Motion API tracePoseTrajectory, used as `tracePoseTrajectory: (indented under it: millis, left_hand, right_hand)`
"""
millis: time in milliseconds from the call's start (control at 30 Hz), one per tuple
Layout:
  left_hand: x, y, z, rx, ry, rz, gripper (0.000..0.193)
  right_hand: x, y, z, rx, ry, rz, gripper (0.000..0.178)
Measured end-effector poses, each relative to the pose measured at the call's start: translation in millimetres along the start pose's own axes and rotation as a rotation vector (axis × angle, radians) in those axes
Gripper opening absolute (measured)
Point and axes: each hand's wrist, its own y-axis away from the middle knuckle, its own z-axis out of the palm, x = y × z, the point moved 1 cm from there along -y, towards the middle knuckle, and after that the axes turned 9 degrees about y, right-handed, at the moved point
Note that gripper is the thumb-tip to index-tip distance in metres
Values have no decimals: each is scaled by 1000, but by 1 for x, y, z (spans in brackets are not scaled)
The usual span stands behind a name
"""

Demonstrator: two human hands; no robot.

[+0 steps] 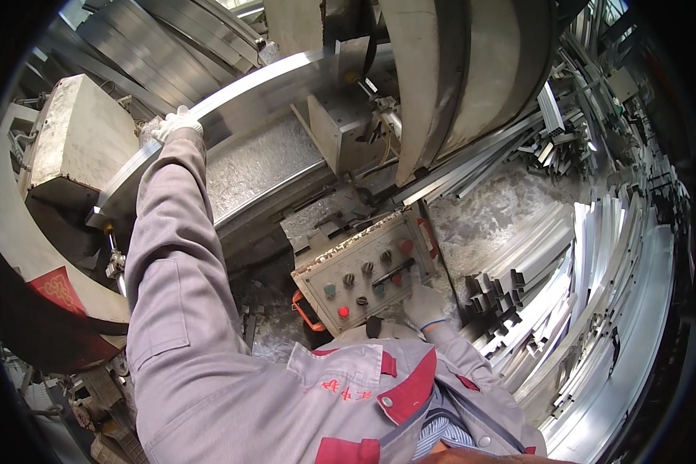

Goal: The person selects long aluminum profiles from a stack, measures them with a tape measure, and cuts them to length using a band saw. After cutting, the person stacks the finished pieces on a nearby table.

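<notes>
Metal bar: the long silvery metal bar lies under the left fingers, its bright upper edge running from below and left of them to far above and right.
Control box: the control box, pale and rust-edged, sits beneath the right fingers, most of its panel to their left.
Buttons: a red button is just above the right fingers; a bright red button is farther off to their left.
Left hand: the white-gloved left hand rests at the bar's upper edge, its arm stretched long and nearly straight; whether the fingers clamp the bar or only lie on it, I cannot tell.
Right hand: the gloved right hand is at the panel's right end, close to the body, fingers pointing up the panel; their spacing and any press cannot be made out.
Housings: a pale boxy housing is just left of the left fingers; a large curved housing is well right of them.
Profiles: dark-ended profiles lie right of the right fingers.
</notes>
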Motion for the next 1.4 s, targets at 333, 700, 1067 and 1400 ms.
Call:
tracePoseTrajectory:
  millis: [333,700,1067,1400]
  left_hand:
    - [0,11,-9,-12,-5,29,46]
    - [0,4,-4,-16,55,-48,57]
    - [-3,11,-9,-35,118,-30,75]
    - [-1,1,-1,-22,17,-11,49]
  right_hand:
    - [-4,2,-7,-6,-24,-9,95]
    - [0,-5,11,26,-10,-27,103]
    - [-5,-4,5,37,-50,-5,101]
    - [18,8,8,257,-108,38,62]
